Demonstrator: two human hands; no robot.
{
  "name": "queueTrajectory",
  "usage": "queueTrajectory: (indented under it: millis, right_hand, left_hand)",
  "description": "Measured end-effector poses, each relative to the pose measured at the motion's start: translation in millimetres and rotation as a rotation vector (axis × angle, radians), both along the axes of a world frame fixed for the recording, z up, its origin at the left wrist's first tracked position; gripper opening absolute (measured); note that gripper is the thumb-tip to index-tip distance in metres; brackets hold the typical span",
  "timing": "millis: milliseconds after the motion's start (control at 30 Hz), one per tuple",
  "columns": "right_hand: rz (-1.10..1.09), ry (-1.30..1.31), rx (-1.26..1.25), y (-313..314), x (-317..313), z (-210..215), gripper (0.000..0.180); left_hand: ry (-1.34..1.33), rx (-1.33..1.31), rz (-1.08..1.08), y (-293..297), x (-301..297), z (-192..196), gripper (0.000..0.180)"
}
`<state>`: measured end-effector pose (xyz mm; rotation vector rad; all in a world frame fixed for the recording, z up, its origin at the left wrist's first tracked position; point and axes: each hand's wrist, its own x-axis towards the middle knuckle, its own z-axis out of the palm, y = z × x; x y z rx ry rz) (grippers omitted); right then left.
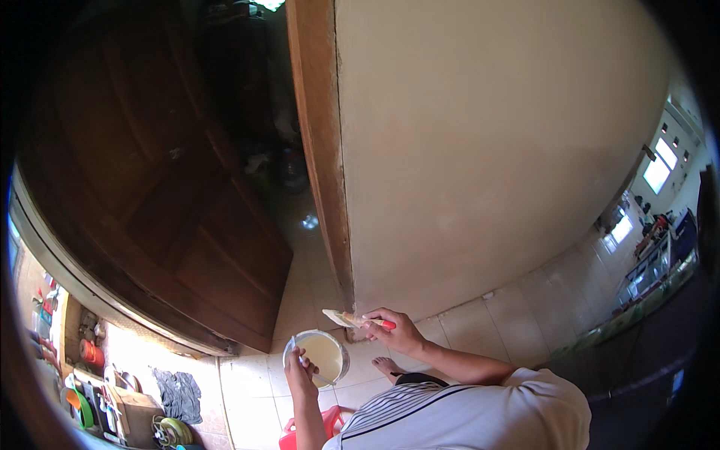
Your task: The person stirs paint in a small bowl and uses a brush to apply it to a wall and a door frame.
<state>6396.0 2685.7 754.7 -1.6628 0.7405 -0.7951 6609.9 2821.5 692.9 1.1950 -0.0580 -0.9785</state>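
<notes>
Your right hand (403, 334) gripped the brush (346, 319) in front of the door frame's (319, 142) lower edge | your left hand (302, 373) held the bucket (346, 352) by its handle | tiled floor (480, 328) stretched rightward along the wall (487, 150)

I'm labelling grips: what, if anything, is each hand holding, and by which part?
Right hand: a paintbrush, by its red handle. Left hand: at the bucket; its exact hold cannot be told.

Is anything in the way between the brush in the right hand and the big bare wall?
Nothing visible stands between the brush and the wall. The bucket sits lower and to the left, with the left hand over it.
</notes>
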Motion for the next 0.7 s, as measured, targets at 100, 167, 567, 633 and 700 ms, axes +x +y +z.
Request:
queueTrajectory:
  millis: [100, 167, 567, 633, 700]
  right_hand:
    - [-0.084, 0.050, -0.012, 31.3, -18.4, 6.2, 0.025]
    - [-0.129, 0.055, -0.013, 46.4, -29.2, 9.4, 0.025]
    - [-0.250, 0.011, -0.018, 70.3, -97.4, 21.0, 0.028]
    - [-0.245, -0.014, 0.009, 68.9, -105.6, 26.5, 0.027]
    - [-0.235, -0.020, 0.001, 66.3, -116.3, 32.4, 0.026]
  left_hand:
    - [-0.018, -0.043, -0.077, 0.5, -8.7, 1.3, 0.038]
    - [-0.010, -0.061, -0.115, -0.5, -16.0, 5.1, 0.039]
    - [-0.056, -0.067, -0.266, 0.3, -61.1, 25.5, 0.035]
    - [-0.045, -0.084, -0.280, -0.4, -73.4, 28.8, 0.035]
    - [-0.040, -0.109, -0.299, -4.1, -84.6, 33.1, 0.034]
